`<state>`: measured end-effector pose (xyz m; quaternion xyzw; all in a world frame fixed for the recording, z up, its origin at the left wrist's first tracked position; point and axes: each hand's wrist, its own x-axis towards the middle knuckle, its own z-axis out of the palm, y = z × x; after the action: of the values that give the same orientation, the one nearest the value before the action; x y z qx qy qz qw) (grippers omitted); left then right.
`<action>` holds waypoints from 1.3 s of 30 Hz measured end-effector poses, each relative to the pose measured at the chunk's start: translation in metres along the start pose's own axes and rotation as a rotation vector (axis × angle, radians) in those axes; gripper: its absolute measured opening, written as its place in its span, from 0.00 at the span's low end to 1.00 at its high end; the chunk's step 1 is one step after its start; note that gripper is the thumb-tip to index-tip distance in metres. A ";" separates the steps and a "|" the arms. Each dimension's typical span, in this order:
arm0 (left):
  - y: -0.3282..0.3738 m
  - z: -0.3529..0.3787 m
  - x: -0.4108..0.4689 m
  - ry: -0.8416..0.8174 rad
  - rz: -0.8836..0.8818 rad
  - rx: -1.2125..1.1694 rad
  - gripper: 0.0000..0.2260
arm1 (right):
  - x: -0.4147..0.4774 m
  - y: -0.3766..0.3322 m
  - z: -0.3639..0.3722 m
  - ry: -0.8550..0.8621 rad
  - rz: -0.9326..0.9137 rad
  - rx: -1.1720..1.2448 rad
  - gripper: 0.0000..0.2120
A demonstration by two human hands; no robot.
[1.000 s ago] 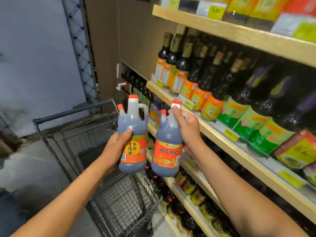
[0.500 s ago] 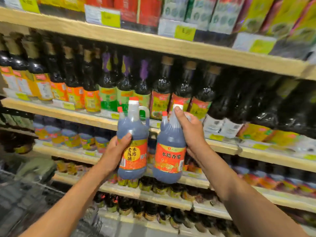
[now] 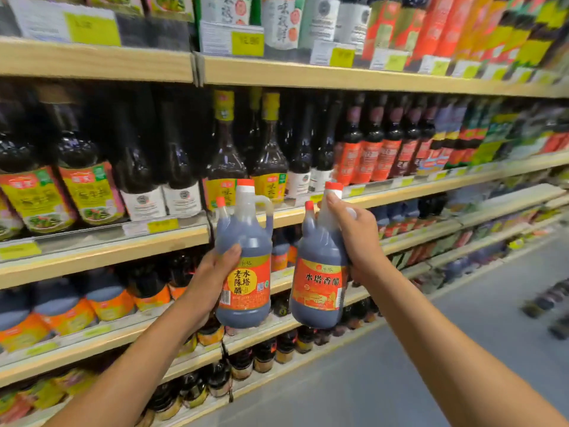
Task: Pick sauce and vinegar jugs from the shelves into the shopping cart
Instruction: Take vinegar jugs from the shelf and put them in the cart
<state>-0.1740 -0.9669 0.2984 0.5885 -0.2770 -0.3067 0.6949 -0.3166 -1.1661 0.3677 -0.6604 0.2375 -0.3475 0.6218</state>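
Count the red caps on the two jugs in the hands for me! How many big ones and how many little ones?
Big red caps: 2, left big cap on left jug, right big cap on right jug
Little red caps: 2, left little cap, right little cap
Total: 4 red caps

translucent plastic jugs point(image 3: 244, 257), glossy paper labels; matt wooden shelves point(image 3: 101, 61).

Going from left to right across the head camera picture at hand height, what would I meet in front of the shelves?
First the left hand → dark plastic vinegar jug with a yellow-circled red label → dark plastic vinegar jug with a plain orange-red label → right hand.
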 end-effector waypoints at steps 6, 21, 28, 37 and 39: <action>-0.026 0.119 0.040 -0.216 -0.070 -0.027 0.49 | -0.015 -0.007 -0.127 0.272 -0.011 -0.018 0.20; -0.082 0.352 0.126 -0.771 -0.231 -0.109 0.47 | -0.069 0.001 -0.324 0.994 0.023 -0.089 0.21; -0.098 0.433 0.167 -1.033 -0.302 -0.078 0.46 | -0.080 0.005 -0.364 1.268 0.094 -0.190 0.21; -0.117 0.522 0.184 -1.208 -0.365 -0.072 0.51 | -0.088 0.010 -0.425 1.478 0.143 -0.187 0.23; -0.123 0.545 0.190 -1.235 -0.374 -0.062 0.51 | -0.087 0.013 -0.445 1.502 0.148 -0.200 0.25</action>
<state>-0.4681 -1.4775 0.2650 0.3218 -0.5095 -0.7127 0.3590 -0.7065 -1.3947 0.3342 -0.2819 0.6709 -0.6379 0.2518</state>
